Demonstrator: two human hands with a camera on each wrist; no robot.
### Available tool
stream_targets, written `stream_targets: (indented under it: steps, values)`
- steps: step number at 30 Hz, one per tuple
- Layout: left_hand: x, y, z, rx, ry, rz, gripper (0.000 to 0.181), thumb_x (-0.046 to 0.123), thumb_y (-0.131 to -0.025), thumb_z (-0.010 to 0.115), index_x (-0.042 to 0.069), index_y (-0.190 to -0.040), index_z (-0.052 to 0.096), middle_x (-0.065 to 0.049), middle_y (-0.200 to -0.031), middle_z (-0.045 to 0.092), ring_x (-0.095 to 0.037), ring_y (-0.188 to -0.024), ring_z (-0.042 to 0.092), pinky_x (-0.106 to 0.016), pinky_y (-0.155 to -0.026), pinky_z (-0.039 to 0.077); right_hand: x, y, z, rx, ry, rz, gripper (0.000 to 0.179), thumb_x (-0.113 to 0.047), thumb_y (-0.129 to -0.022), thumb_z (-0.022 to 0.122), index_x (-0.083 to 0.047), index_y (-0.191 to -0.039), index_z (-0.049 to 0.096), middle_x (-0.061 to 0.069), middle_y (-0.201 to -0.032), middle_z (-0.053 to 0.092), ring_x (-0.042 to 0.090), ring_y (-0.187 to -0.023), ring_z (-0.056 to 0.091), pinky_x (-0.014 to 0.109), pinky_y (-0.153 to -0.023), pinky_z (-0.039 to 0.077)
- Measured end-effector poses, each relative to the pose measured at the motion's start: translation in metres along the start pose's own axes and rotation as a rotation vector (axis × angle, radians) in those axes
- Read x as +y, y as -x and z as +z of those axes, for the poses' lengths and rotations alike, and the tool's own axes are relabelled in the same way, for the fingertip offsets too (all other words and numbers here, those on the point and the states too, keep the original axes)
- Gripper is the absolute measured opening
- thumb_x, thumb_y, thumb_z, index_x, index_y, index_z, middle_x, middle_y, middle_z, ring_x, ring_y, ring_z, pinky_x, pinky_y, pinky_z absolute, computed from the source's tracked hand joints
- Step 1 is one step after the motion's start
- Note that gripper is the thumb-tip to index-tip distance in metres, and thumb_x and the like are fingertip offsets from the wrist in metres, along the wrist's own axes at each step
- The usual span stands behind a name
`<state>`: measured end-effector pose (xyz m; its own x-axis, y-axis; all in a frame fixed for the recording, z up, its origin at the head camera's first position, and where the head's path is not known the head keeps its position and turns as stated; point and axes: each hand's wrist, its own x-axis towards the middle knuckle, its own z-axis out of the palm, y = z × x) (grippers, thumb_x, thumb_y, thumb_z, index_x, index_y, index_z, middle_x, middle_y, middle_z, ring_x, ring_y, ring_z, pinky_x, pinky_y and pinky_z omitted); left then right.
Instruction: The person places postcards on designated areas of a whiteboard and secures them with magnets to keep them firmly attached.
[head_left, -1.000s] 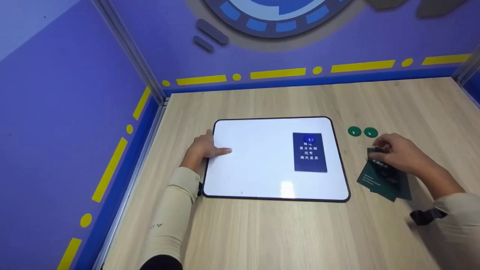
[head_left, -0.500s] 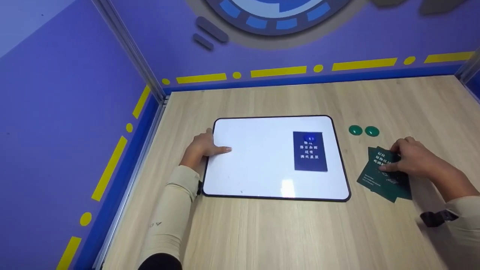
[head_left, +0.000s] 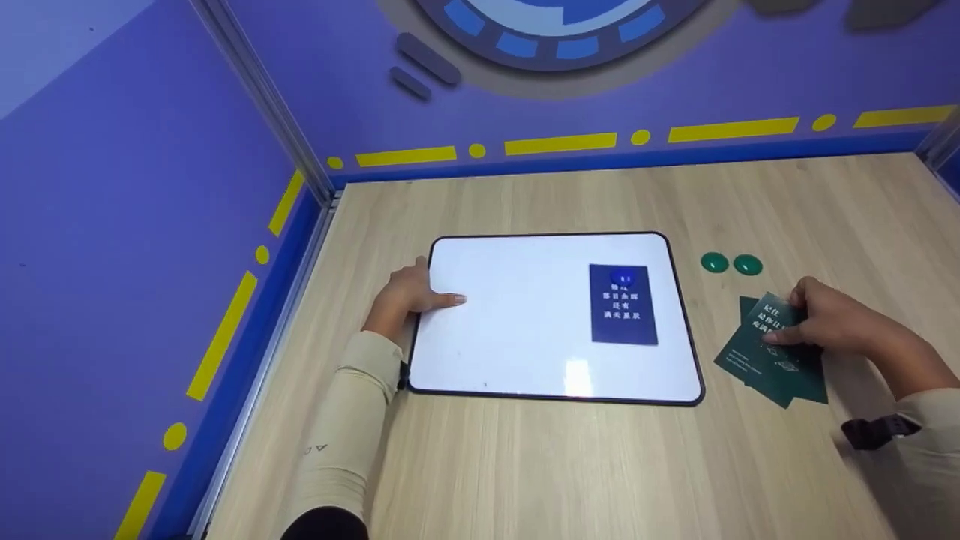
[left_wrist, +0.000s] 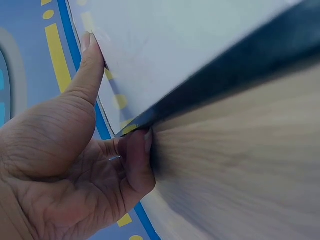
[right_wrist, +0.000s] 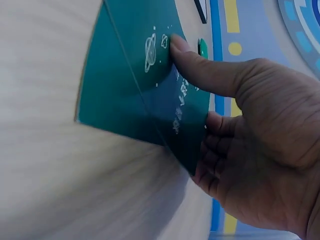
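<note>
My left hand (head_left: 409, 292) grips the left edge of a black-framed whiteboard (head_left: 517, 315), thumb lying on the white face. In the left wrist view, its fingers (left_wrist: 137, 165) are curled at the board's rim. On the board's right side lies a dark blue card (head_left: 622, 330) with white writing, a round blue magnet (head_left: 622, 277) over its top. To the right, my right hand (head_left: 832, 322) pinches the upper dark green card (head_left: 754, 356), thumb on its printed face, other fingers at its edge. Another green card (head_left: 812, 384) shows beneath, partly covered.
Two round green magnets, a left one (head_left: 715, 262) and a right one (head_left: 748, 264), lie side by side beyond the green cards. The wooden table (head_left: 525, 472) meets a purple back wall (head_left: 570, 112) and a left wall (head_left: 112, 300).
My right hand has moved right and slightly down from the cards' top corner to the right edge of the upper green card. The left hand stays on the whiteboard.
</note>
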<state>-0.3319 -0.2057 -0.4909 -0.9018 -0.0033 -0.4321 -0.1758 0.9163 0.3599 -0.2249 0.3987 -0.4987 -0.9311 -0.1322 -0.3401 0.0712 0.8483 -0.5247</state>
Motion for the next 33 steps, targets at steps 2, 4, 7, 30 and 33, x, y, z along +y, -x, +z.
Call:
stream_targets:
  steps: [2,4,7,30,33]
  values:
    - [0.0006,-0.0002,0.0003,-0.005,0.016,0.002,0.124,0.063,-0.087,0.082,0.003,-0.171,0.012,-0.028,-0.173,0.031,-0.044,-0.162,0.032,-0.054,-0.131,0.033,0.0042,0.0008,0.0009,-0.006,-0.034,0.002,0.061,-0.022,-0.093,0.083,0.01,-0.12,0.038,0.022,-0.101,0.051,0.029,-0.091,0.059,0.029,-0.071,0.051]
    - [0.0012,-0.0005,0.0004,-0.008,0.027,0.004,0.125,0.062,-0.087,0.082,0.003,-0.171,0.012,-0.027,-0.174,0.03,-0.044,-0.163,0.031,-0.054,-0.132,0.033,0.0074,0.0024,0.0021,0.001,-0.056,0.002,0.055,-0.018,-0.095,0.079,0.008,-0.119,0.037,0.02,-0.101,0.048,0.03,-0.093,0.057,0.028,-0.069,0.048]
    - [0.0019,-0.001,-0.0001,-0.005,0.031,0.008,0.125,0.063,-0.087,0.082,0.003,-0.171,0.012,-0.027,-0.174,0.03,-0.044,-0.163,0.03,-0.054,-0.132,0.032,0.0096,0.0042,0.004,0.027,-0.068,-0.008,0.051,-0.015,-0.096,0.077,0.007,-0.118,0.037,0.019,-0.101,0.046,0.031,-0.094,0.057,0.026,-0.068,0.047]
    - [-0.0036,-0.0033,0.0008,0.006,-0.007,0.004,0.126,0.065,-0.086,0.082,0.001,-0.17,0.014,-0.029,-0.171,0.035,-0.043,-0.16,0.037,-0.053,-0.13,0.036,0.0086,0.0014,0.0073,0.061,-0.067,-0.044,0.048,-0.012,-0.095,0.076,0.007,-0.117,0.038,0.019,-0.101,0.048,0.031,-0.095,0.056,0.025,-0.068,0.046]
    - [-0.0039,-0.0028,-0.0001,-0.001,0.002,0.002,0.125,0.064,-0.086,0.082,0.001,-0.17,0.014,-0.029,-0.171,0.035,-0.044,-0.16,0.037,-0.053,-0.13,0.036,0.0089,0.0013,0.0083,0.065,-0.068,-0.042,0.048,-0.013,-0.094,0.076,0.008,-0.117,0.039,0.02,-0.102,0.048,0.032,-0.096,0.056,0.025,-0.068,0.046]
